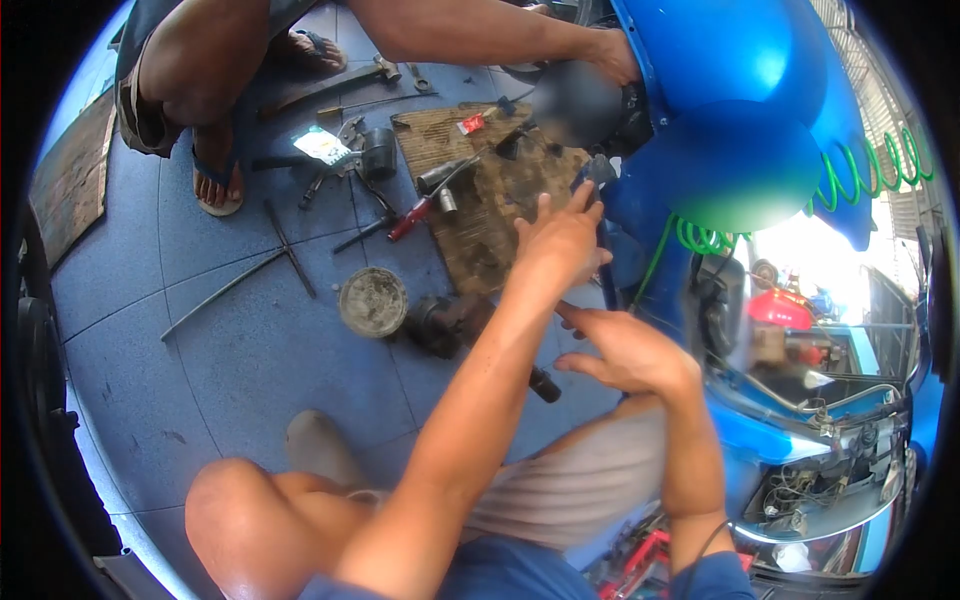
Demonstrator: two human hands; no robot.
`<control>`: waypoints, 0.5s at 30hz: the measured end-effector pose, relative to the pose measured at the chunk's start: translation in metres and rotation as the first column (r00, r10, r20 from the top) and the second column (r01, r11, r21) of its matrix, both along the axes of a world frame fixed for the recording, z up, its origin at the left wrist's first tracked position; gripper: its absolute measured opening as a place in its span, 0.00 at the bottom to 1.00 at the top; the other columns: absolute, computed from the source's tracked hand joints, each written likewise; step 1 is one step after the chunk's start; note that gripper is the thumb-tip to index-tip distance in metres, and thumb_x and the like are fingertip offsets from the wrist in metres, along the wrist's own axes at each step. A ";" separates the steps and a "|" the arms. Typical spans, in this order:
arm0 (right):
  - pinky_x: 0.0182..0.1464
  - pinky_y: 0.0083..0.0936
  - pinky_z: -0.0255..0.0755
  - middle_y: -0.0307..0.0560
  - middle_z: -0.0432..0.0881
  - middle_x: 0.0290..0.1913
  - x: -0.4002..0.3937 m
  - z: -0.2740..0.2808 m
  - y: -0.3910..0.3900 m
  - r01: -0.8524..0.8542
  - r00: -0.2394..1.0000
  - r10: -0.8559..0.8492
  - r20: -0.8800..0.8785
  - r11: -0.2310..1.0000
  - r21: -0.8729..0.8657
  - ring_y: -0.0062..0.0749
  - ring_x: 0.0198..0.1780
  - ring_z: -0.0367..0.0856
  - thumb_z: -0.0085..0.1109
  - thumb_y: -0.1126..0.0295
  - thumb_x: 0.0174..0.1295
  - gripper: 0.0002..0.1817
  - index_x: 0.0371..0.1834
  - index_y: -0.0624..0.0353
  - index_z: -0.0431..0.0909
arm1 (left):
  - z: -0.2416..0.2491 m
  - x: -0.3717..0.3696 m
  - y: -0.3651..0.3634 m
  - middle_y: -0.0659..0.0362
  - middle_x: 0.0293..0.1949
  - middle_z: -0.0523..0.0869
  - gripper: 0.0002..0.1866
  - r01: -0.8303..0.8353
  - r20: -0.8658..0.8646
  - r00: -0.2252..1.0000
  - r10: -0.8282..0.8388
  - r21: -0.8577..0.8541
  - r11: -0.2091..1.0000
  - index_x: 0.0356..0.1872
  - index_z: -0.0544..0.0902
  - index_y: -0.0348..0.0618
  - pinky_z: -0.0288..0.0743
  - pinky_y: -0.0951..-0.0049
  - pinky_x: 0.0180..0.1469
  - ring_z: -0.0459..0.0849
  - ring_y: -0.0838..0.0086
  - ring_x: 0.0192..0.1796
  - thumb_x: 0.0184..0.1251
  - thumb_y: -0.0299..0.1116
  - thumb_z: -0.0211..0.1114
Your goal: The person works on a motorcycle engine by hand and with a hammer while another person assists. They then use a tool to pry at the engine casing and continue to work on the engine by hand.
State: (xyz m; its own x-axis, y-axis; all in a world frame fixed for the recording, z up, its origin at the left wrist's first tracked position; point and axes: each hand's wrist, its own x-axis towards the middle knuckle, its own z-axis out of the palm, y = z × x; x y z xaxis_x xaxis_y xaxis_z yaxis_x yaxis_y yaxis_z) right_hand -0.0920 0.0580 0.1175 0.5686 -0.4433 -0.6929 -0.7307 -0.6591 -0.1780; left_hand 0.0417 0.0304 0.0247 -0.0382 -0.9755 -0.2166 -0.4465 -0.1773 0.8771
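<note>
My left hand (562,240) reaches forward over the edge of a stained cardboard sheet (470,235), fingers spread. Its fingertips are close to a dark upright bar (606,270) beside the blue vehicle body (700,60). Lower and to the right, my right hand (635,352) has its thumb and fingers apart, nothing visible between them, its fingertips by my left wrist. A dark metal part (435,327) lies on the floor left of my left forearm, partly hidden by it. Next to that part sits a round tub (373,301) of grey material.
A co-worker's hand (615,57) touches the vehicle at the top. A red-handled screwdriver (410,218), a mallet (378,154), a hammer (340,90) and a crossed rod tool (288,250) lie on the blue tiles. A green coiled hose (700,236) hangs at right.
</note>
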 end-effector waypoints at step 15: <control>0.68 0.46 0.75 0.72 0.81 0.62 0.003 0.004 0.000 0.036 0.999 -0.036 -0.029 0.999 0.015 0.63 0.65 0.79 0.69 0.57 0.68 0.43 0.81 0.64 0.62 | 0.000 0.000 0.000 0.72 0.87 0.50 0.39 -0.012 -0.014 1.000 0.012 -0.005 1.000 0.81 0.67 0.64 0.54 0.34 0.82 0.53 0.50 0.86 0.70 0.48 0.70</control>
State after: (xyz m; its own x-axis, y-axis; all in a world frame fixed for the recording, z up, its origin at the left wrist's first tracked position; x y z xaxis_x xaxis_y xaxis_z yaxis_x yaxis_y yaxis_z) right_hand -0.0893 0.0577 0.1215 0.5323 -0.4523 -0.7156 -0.7588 -0.6296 -0.1664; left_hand 0.0420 0.0308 0.0243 -0.0298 -0.9769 -0.2116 -0.4318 -0.1784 0.8841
